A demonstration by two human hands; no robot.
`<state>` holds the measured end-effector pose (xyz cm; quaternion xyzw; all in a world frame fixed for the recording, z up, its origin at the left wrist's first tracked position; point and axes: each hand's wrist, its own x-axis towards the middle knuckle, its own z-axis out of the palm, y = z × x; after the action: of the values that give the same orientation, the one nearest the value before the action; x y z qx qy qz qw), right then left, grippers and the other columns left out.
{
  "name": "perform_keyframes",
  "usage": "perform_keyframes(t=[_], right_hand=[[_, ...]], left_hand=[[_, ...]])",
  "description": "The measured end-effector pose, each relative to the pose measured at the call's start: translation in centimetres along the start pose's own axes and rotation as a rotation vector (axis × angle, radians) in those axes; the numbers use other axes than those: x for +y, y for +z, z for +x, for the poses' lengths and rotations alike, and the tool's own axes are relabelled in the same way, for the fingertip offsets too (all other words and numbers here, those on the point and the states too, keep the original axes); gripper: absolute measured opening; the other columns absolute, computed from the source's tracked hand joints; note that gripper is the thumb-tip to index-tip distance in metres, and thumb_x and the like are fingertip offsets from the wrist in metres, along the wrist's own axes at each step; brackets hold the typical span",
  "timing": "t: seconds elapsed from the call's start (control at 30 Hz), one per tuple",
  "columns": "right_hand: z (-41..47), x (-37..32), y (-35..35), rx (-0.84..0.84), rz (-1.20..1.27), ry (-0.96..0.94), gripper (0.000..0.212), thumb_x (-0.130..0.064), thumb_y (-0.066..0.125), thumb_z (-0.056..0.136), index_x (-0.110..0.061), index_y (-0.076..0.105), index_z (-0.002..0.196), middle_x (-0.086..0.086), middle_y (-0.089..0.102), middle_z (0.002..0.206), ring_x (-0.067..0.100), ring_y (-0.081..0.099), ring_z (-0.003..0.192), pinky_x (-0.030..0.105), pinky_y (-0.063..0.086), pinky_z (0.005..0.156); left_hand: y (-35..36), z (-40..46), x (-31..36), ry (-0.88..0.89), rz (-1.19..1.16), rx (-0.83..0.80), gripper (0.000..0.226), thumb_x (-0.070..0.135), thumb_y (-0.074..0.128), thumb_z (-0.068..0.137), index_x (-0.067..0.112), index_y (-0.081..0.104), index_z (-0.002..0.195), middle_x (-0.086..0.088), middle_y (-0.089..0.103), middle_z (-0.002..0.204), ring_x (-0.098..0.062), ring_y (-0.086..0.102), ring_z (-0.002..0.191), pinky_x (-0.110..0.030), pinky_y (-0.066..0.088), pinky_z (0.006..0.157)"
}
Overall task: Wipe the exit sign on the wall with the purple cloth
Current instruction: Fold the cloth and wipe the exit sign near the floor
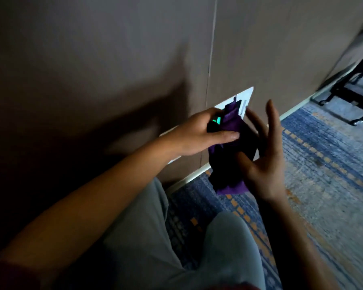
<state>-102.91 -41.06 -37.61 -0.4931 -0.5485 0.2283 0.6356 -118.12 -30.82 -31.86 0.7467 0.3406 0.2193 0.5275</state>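
Observation:
The exit sign (244, 98) is a white-framed plate set low on the brown wall, just above the skirting; a green glow shows between my fingers. The purple cloth (231, 122) hangs bunched in front of it and covers most of its face. My left hand (199, 132) grips the cloth's upper part against the sign. My right hand (264, 155) is beside the cloth on the right, fingers spread, thumb touching the cloth's dark lower folds. The sign's middle is hidden by cloth and hands.
Blue and orange patterned carpet (323, 164) runs along the wall. My knees in grey trousers (228, 248) are bent low in front. A black wheeled metal frame (348, 101) stands on the floor at the far right.

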Motion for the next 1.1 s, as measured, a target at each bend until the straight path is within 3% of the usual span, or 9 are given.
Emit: perform_keyframes(t=[0.1, 0.23, 0.37, 0.5, 0.6, 0.67, 0.77, 0.93, 1.1], right_hand=[[-1.0, 0.3, -0.8, 0.0, -0.118, -0.029, 0.097, 0.011, 0.053, 0.077, -0.022, 0.017, 0.161, 0.007, 0.041, 0.161, 0.014, 0.049, 0.142, 0.052, 0.052, 0.105], [-2.1, 1.8, -1.2, 0.064, -0.197, 0.049, 0.098, -0.01, 0.067, 0.077, -0.032, 0.021, 0.161, -0.011, 0.046, 0.157, 0.009, 0.067, 0.114, 0.035, 0.057, 0.088], [-3.9, 4.5, -1.0, 0.127, -0.066, 0.226, 0.109, -0.033, 0.084, 0.078, -0.039, 0.015, 0.161, 0.0, 0.051, 0.152, 0.02, 0.068, 0.118, 0.039, 0.059, 0.094], [-7.6, 6.6, -1.6, 0.151, 0.078, 0.468, 0.116, -0.054, 0.086, 0.074, -0.026, 0.016, 0.162, 0.013, 0.065, 0.13, 0.025, 0.067, 0.119, 0.041, 0.054, 0.1], [-9.3, 7.4, -1.7, 0.082, 0.166, 0.527, 0.091, -0.046, 0.087, 0.076, -0.014, 0.044, 0.149, 0.012, 0.066, 0.133, 0.019, 0.066, 0.122, 0.033, 0.053, 0.097], [-9.6, 7.2, -2.5, 0.072, 0.134, 0.548, 0.073, -0.052, 0.088, 0.072, -0.011, 0.06, 0.126, 0.014, 0.073, 0.117, 0.017, 0.069, 0.106, 0.041, 0.056, 0.087], [-9.6, 6.5, -3.4, 0.188, -0.033, 0.516, 0.055, -0.049, 0.085, 0.071, -0.013, 0.059, 0.103, 0.007, 0.07, 0.091, 0.013, 0.065, 0.083, 0.047, 0.055, 0.075], [-11.8, 6.8, -5.2, 0.286, 0.038, 0.562, 0.042, -0.033, 0.078, 0.087, -0.017, 0.057, 0.12, 0.008, 0.074, 0.109, 0.026, 0.074, 0.101, 0.054, 0.061, 0.086], [-13.3, 5.6, -5.3, 0.206, -0.216, 0.542, 0.024, -0.027, 0.072, 0.089, -0.014, 0.062, 0.106, -0.001, 0.073, 0.093, 0.012, 0.069, 0.084, 0.042, 0.057, 0.075]], left_hand=[[0.2, -0.5, -1.3, 0.012, 0.007, -0.041, 0.041, 0.029, 0.073, 0.084, 0.007, 0.067, 0.117, -0.009, 0.074, 0.11, -0.014, 0.068, 0.1, -0.048, 0.052, 0.102], [1.1, -0.4, -2.9, -0.012, -0.037, -0.015, 0.039, 0.028, 0.074, 0.082, 0.005, 0.07, 0.113, -0.01, 0.076, 0.112, -0.017, 0.069, 0.103, -0.051, 0.05, 0.107], [1.1, -0.3, -2.9, -0.012, -0.043, -0.01, 0.035, 0.028, 0.075, 0.081, 0.008, 0.07, 0.109, -0.01, 0.076, 0.111, -0.022, 0.071, 0.106, -0.053, 0.052, 0.105], [2.6, 0.3, -3.2, 0.006, -0.103, -0.019, 0.039, 0.019, 0.074, 0.084, 0.002, 0.066, 0.118, -0.018, 0.074, 0.118, -0.02, 0.068, 0.106, -0.046, 0.054, 0.104], [2.8, 0.5, -4.6, -0.011, -0.179, -0.066, 0.032, 0.006, 0.068, 0.093, 0.005, 0.065, 0.125, -0.004, 0.075, 0.114, -0.014, 0.07, 0.109, -0.029, 0.055, 0.097], [3.2, 0.6, -4.7, 0.0, -0.161, -0.137, 0.032, 0.006, 0.067, 0.094, 0.004, 0.065, 0.126, -0.005, 0.075, 0.117, -0.016, 0.07, 0.111, -0.029, 0.055, 0.097], [4.7, 1.1, -4.1, 0.004, -0.141, -0.172, 0.034, 0.017, 0.069, 0.091, 0.006, 0.065, 0.123, -0.013, 0.073, 0.123, -0.021, 0.069, 0.117, -0.034, 0.055, 0.102], [7.1, 2.3, -3.6, 0.016, -0.036, -0.208, 0.05, 0.021, 0.074, 0.084, 0.0, 0.057, 0.126, -0.019, 0.068, 0.122, -0.029, 0.067, 0.118, -0.047, 0.054, 0.105], [8.1, 0.9, -4.8, 0.181, 0.129, -0.318, 0.051, 0.036, 0.076, 0.083, 0.033, 0.059, 0.131, 0.022, 0.07, 0.121, 0.007, 0.063, 0.116, -0.012, 0.048, 0.099]])
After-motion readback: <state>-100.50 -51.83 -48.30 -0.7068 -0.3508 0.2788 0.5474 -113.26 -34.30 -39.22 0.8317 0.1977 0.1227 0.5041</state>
